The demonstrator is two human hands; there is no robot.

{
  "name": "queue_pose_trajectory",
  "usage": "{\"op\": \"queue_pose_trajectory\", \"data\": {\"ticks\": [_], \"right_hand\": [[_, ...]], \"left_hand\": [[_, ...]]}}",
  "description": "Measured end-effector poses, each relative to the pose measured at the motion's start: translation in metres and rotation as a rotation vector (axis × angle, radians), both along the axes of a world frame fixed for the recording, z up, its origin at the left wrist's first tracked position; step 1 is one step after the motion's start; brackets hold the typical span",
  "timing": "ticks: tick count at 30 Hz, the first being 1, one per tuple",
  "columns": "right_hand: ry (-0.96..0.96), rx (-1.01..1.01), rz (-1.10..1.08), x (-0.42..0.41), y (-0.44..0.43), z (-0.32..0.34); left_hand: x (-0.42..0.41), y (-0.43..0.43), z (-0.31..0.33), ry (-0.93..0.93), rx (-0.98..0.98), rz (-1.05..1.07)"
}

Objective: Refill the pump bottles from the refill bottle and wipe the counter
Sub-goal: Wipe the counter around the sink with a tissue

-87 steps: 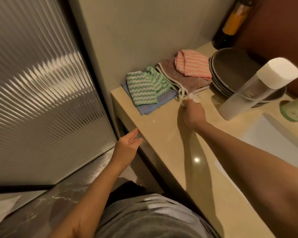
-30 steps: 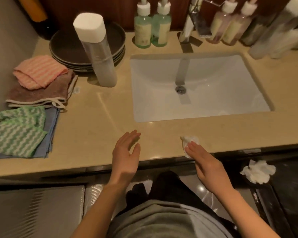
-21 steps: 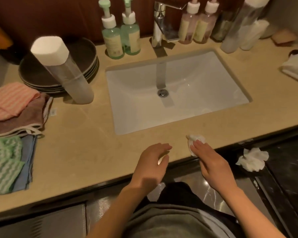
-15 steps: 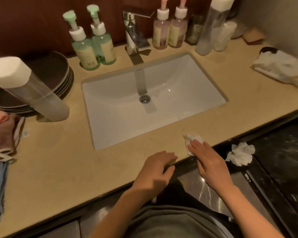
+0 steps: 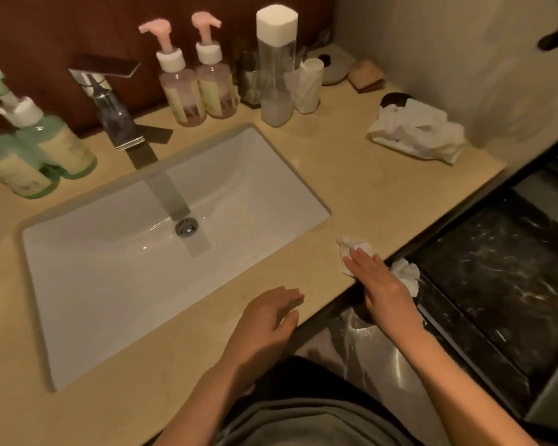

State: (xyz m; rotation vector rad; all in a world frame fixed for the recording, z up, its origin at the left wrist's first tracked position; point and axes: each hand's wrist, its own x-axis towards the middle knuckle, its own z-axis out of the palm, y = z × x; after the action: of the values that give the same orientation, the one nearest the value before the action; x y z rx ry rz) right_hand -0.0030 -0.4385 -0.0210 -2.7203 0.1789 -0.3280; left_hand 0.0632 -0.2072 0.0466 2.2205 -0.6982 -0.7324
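Right hand (image 5: 380,281) flat, pressing tissue (image 5: 348,247); left hand (image 5: 264,320) relaxed, empty; refill bottle (image 5: 276,69) upright.

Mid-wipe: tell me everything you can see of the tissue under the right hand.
The tissue is a small white crumpled wad that looks like paper. It lies on the beige counter near the front edge, just right of the sink. The right hand presses it with straight fingers laid over its near part, and the far part pokes out past the fingertips. I cannot tell whether it is damp.
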Motion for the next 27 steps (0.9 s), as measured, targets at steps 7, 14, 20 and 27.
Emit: {"op": "queue_pose_trajectory", "data": {"ticks": [7,14,20,27], "right_hand": [[0.078,0.393,-0.287,0.016,-0.034,0.021],[-0.080,1.115,-0.598,0.023,-0.039,0.071],[-0.317,1.873,-0.645,0.005,-0.018,0.084],[-0.407,2.035,-0.780,-0.023,0.024,0.079]], "left_hand": [[0.015,-0.076,0.017,0.129,-0.160,0.038],[0.022,-0.127,0.026,0.247,-0.289,0.084],[0.029,-0.145,0.027,0.584,-0.309,0.196],[0.016,-0.136,0.013,0.826,-0.391,0.194]]}}
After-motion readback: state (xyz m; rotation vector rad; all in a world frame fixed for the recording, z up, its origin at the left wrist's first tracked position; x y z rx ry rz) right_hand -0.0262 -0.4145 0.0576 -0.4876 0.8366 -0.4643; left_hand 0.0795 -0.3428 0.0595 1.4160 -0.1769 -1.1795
